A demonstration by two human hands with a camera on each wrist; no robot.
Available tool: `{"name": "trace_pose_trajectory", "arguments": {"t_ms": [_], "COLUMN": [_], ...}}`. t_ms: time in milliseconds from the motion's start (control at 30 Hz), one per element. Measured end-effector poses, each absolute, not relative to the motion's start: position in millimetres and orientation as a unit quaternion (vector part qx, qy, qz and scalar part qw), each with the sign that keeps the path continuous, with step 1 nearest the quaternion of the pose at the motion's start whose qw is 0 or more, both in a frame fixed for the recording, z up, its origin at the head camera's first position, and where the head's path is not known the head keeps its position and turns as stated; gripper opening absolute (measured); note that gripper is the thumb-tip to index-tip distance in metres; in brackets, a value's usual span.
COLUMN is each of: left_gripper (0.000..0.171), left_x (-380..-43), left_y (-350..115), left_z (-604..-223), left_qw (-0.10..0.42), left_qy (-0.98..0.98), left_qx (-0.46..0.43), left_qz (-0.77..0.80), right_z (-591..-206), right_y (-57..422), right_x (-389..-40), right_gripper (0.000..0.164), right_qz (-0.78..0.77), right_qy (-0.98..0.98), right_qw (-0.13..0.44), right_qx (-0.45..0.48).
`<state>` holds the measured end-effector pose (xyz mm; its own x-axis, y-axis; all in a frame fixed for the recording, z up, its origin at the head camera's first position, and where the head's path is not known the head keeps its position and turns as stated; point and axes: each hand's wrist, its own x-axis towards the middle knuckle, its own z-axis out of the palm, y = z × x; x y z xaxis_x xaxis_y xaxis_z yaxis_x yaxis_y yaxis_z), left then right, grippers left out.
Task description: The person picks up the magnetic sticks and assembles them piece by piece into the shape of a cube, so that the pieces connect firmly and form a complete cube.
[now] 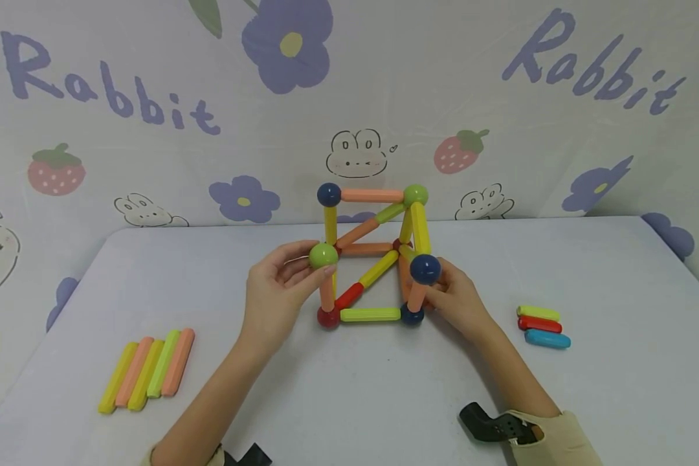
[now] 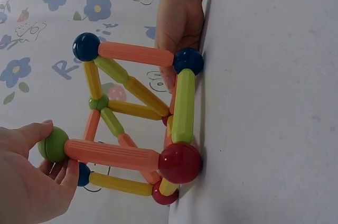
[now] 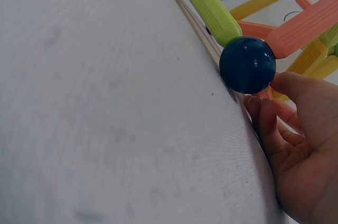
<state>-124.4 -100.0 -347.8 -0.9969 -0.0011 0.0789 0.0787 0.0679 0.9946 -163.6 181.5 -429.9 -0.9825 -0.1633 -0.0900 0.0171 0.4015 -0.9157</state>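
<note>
A cube-like frame of rods and balls [image 1: 371, 314] stands mid-table, with balls at its corners and slanting two-colour rods across some sides. My left hand [image 1: 270, 294] pinches the green ball [image 2: 55, 145] at its near left top corner, thumb on one side and fingers on the other. Below that ball a coral rod [image 2: 113, 154] runs down to a red ball [image 2: 180, 163]. At the lower right side, my right hand [image 3: 311, 139] grips a coral bottom rod just behind the navy ball [image 3: 247, 64]; its fingers hide most of that rod. Another navy ball [image 1: 425, 268] tops the near right corner.
Several loose yellow, coral and green rods [image 1: 151, 369] lie side by side on the left of the table. Shorter green, red and blue rods [image 1: 544, 327] lie at the right. A patterned cloth backdrop [image 1: 349, 97] rises behind the table's far edge.
</note>
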Motion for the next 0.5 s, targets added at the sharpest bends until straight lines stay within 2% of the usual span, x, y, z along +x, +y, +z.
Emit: {"name": "trace_pose_trajectory", "arguments": {"t_ms": [500], "left_gripper": [0.049], "left_x": [-109], "left_y": [-129], "left_z": [-345], "left_qw": [0.012], "left_qy": [-0.738], "left_qx": [-0.002], "left_qz": [-0.675], "right_z": [-428], "right_y": [180], "right_x": [-163], "right_gripper": [0.042], "right_qz": [-0.554], "right_qy": [0.827], "right_qw": [0.083], "right_qx": [-0.050]}}
